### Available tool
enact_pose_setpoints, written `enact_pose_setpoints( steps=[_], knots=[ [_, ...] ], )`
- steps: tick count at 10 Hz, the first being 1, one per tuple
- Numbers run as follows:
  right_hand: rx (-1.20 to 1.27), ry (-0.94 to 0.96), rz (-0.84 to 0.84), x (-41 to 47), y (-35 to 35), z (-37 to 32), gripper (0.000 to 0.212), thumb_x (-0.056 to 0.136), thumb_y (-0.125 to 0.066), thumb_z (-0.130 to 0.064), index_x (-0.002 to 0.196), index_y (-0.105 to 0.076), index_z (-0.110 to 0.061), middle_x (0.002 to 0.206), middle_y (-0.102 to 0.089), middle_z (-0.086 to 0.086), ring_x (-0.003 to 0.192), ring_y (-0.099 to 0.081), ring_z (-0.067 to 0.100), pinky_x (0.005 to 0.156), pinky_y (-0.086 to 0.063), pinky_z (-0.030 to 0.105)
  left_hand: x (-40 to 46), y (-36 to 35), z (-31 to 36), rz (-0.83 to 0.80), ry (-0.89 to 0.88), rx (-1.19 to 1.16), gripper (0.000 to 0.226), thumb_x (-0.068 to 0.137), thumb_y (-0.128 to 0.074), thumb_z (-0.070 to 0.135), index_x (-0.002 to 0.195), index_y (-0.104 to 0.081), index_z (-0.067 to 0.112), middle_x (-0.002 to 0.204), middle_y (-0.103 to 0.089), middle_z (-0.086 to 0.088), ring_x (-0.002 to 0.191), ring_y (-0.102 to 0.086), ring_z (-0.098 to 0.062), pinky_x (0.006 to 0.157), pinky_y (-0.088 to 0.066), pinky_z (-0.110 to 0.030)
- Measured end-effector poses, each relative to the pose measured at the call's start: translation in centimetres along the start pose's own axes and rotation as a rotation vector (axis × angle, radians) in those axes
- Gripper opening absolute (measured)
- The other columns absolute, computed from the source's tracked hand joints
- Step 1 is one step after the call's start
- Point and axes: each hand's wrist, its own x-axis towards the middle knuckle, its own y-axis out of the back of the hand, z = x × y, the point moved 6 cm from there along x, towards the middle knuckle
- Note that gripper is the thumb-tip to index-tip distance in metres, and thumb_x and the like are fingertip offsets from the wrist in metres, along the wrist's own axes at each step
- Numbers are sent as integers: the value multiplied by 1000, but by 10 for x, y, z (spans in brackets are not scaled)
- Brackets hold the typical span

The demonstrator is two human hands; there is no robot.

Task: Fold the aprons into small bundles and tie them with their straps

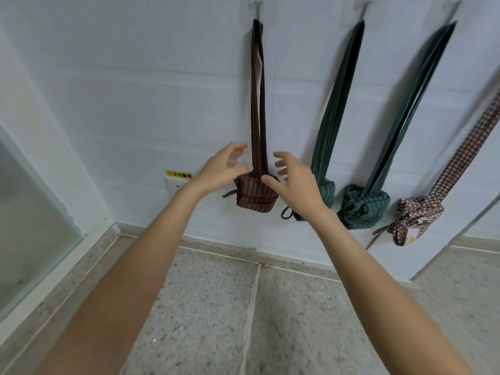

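A brown striped apron bundle (255, 194) hangs by its long neck strap (258, 104) from a wall hook (257, 9). A short strap end sticks out at its left. My left hand (220, 169) hovers just left of the strap with fingers loosely spread, thumb tip near the bundle's top. My right hand (293, 175) hovers just right of it, fingers spread, thumb close to the bundle's upper edge. Neither hand grips anything. Further right hang two green striped bundles (326, 194) (364, 209) and a checked bundle (418, 215), each on its own hook.
All the aprons hang against a white tiled wall (162, 90). A wall socket with a yellow warning label (179, 175) sits left of my left wrist. A glass panel (29, 220) stands at the left. Speckled stone floor (216, 307) lies below.
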Motion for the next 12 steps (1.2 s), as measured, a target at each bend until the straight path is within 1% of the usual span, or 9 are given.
enact_pose_setpoints(
  steps=[1,2,3,4,6,8,10,11,12],
  knots=[
    [-36,-58,-92,-9,-26,11,56,88,-62,-34,135,-42,-12,129,-56,7,113,-56,23,90,-45,33,-13,-23,-18,-123,71,-19,49,88,-62,32,133,-45,24,128,-51,6,116,-51,-10,93,-41,-20],
    [36,16,-130,-8,-36,7,38,92,-57,-22,128,-51,-10,122,-61,5,110,-58,20,85,-43,22,-25,-15,-37,102,59,11,41,76,-74,39,113,-62,27,106,-64,10,99,-62,-9,88,-49,-27],
    [141,65,-244,-5,-42,1,38,92,-57,-16,129,-49,-9,124,-60,6,110,-57,18,91,-43,22,-41,-7,-53,273,74,-15,61,68,-80,41,122,-55,32,92,-63,12,80,-62,-8,77,-50,-25],
    [65,35,-190,4,-43,2,38,91,-58,-15,128,-50,-8,123,-60,7,111,-56,20,89,-40,20,-33,-13,-56,252,95,-25,68,74,-76,37,135,-47,27,99,-65,6,82,-63,-11,77,-47,-20],
    [-4,-104,-4,3,-54,16,33,89,-62,-18,120,-55,-9,113,-64,7,103,-59,22,85,-46,27,-9,-19,-46,225,29,21,48,78,-74,20,123,-60,15,117,-60,-8,103,-58,-13,92,-44,-22],
    [-143,-107,78,1,-59,11,40,93,-56,-25,128,-49,-7,123,-53,8,108,-53,25,88,-46,36,-5,-14,-46,258,17,-2,40,78,-74,17,117,-64,11,120,-55,-8,100,-56,-12,71,-37,3],
    [-83,-13,150,-13,-52,4,46,91,-58,-17,133,-45,-4,124,-49,13,116,-42,27,98,-39,35,-18,-18,-43,189,51,-70,50,81,-72,23,127,-53,18,121,-58,5,104,-52,-4,81,-37,-8],
    [-34,79,286,-30,-34,-7,35,90,-57,-15,124,-54,-7,112,-59,8,108,-48,25,95,-40,34,-32,-14,-35,308,34,-34,40,84,-68,27,122,-56,21,117,-61,8,102,-55,-4,87,-41,-18],
    [-6,172,472,-47,-10,-16,19,90,-57,-19,106,-63,-13,91,-65,-3,92,-52,18,83,-39,30,-52,-11,-23,489,-22,-81,27,87,-63,23,114,-60,20,104,-64,9,89,-57,5,76,-44,-11]
  ],
)
